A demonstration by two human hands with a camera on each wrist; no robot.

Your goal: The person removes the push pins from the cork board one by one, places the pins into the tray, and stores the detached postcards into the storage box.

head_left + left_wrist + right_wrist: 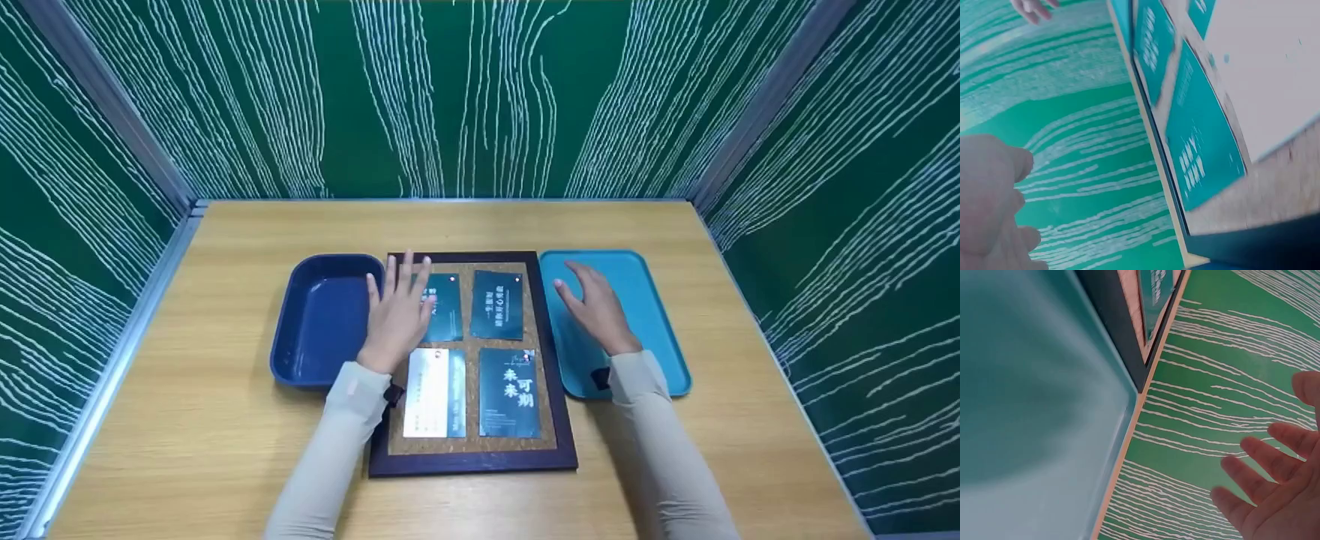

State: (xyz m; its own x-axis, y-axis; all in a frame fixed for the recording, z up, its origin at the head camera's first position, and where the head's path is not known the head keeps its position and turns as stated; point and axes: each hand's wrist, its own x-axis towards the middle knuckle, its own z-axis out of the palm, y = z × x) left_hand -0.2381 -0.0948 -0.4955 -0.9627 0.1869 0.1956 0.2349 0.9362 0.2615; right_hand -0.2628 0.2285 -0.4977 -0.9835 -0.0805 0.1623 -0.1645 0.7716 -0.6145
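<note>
A cork board (472,446) with a dark wooden frame lies on the table, and several printed cards are on it. Three cards are mostly teal: one at upper right (497,306), one at lower right (510,397) and one at upper left (448,311), which is partly behind the left hand. A white card (425,394) with a blue strip lies at lower left. My left hand (397,319) hovers over the board's left edge, fingers spread, holding nothing. Over the light-blue tray (652,315) is my right hand (596,307), empty, its thumb apart from the relaxed fingers.
A deep navy-blue bin (311,322) stands against the board's left side; the light-blue tray sits along its right side. Green panels (480,97) with white wavy lines enclose the wooden table (210,420) at the back and both sides.
</note>
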